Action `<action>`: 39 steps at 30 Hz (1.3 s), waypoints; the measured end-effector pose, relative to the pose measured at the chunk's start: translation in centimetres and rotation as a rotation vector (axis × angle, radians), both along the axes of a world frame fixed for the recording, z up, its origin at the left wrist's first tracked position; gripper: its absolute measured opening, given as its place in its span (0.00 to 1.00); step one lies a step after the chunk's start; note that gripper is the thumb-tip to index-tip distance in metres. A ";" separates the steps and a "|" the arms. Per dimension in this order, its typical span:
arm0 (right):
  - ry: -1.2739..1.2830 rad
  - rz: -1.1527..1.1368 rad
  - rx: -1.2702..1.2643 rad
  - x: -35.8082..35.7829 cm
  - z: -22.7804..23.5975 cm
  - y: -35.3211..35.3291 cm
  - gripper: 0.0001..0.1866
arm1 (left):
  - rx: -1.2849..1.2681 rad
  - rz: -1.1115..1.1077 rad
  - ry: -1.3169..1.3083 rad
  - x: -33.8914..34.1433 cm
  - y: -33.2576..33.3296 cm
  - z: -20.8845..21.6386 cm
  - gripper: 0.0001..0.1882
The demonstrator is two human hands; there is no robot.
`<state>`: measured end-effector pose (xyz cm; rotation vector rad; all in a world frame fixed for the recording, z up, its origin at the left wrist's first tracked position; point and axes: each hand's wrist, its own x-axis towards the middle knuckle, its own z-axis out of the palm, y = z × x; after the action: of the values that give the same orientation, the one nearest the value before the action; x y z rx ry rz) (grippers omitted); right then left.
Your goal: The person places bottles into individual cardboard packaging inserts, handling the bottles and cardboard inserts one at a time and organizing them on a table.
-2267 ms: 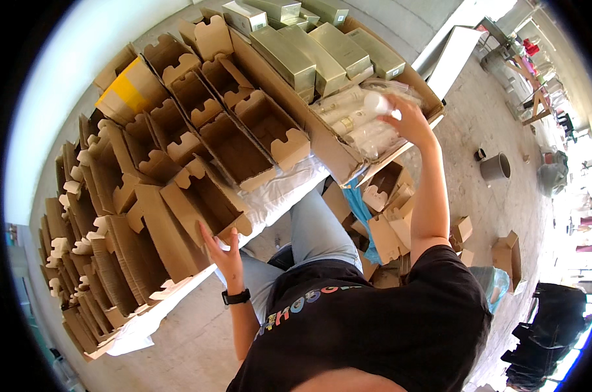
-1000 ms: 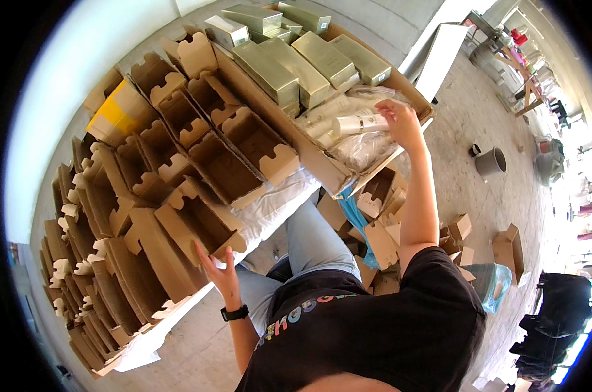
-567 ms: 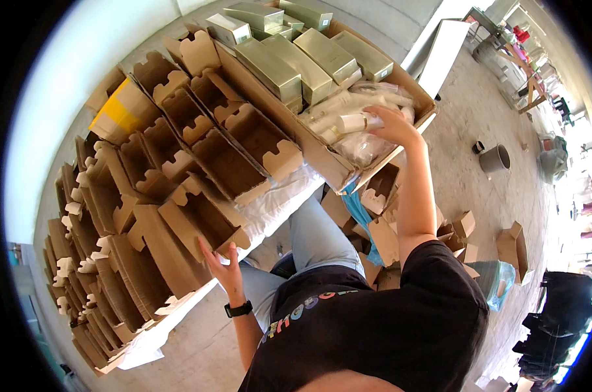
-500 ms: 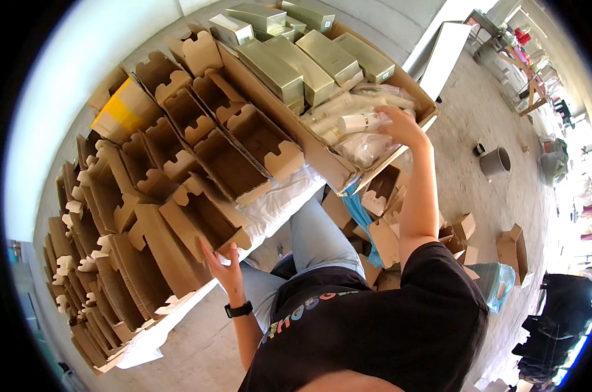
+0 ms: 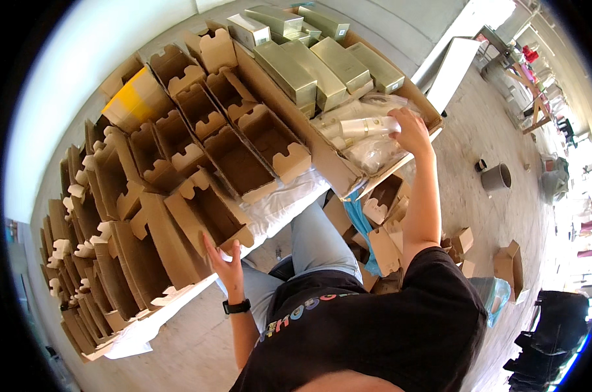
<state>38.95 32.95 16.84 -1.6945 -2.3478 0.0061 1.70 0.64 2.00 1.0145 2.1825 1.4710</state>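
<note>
On your far left, narrow open cardboard boxes stand packed in tight rows, filling the left end of the white-covered table. Toward the far edge, one box carries a strip of yellow tape. More open boxes line up to the right of these. Your left hand, a black watch on its wrist, is at the table's near edge; its thumb and fingers are spread wide, their tips against the near end of a tilted open box, without closing round it.

Right of the boxes is a large cardboard carton. Shiny gold boxes lie in its far end, clear plastic wrapping in its near end. There, by the right edge, your right hand has its fingers closed on the right end of a white gold-banded bottle, which lies nearly level over the wrapping.

Below the carton's near corner hangs blue plastic, beside opened cartons. Farther right, a grey bucket is on the floor.
</note>
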 end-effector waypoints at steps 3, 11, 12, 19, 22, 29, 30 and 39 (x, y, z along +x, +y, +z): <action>0.008 -0.034 0.189 -1.0 1.4 -1.0 0.28 | 0.003 0.007 -0.041 0.0 -0.2 0.0 0.42; 0.979 0.150 -0.142 -7.2 4.2 -7.7 0.21 | -0.012 0.011 0.045 -0.4 -0.7 -2.0 0.44; 1.206 0.217 -0.288 -8.7 4.2 -8.9 0.22 | -0.026 0.009 0.041 -0.3 -0.7 -1.6 0.44; 1.261 0.476 -1.366 -19.5 -0.6 -18.2 0.36 | -0.010 0.025 0.038 -0.1 -0.7 -0.1 0.45; 1.161 0.525 -1.678 -23.2 -2.3 -20.5 0.30 | -0.019 0.022 0.091 0.0 -0.9 0.1 0.44; 1.023 0.374 -1.428 -26.7 -6.0 -22.2 0.30 | 0.060 0.035 0.159 -0.3 -1.0 -0.8 0.42; 1.034 0.350 -1.405 -27.0 -6.2 -22.2 0.30 | 0.045 0.029 0.154 -0.3 -1.0 -0.7 0.42; 0.743 0.649 -0.776 -28.7 -13.5 -21.8 0.37 | -0.010 0.011 0.135 -0.5 -1.0 0.1 0.43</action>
<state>10.24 11.12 3.30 -0.7675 -2.2311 1.5158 1.16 -0.39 2.06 1.1308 2.2887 1.4326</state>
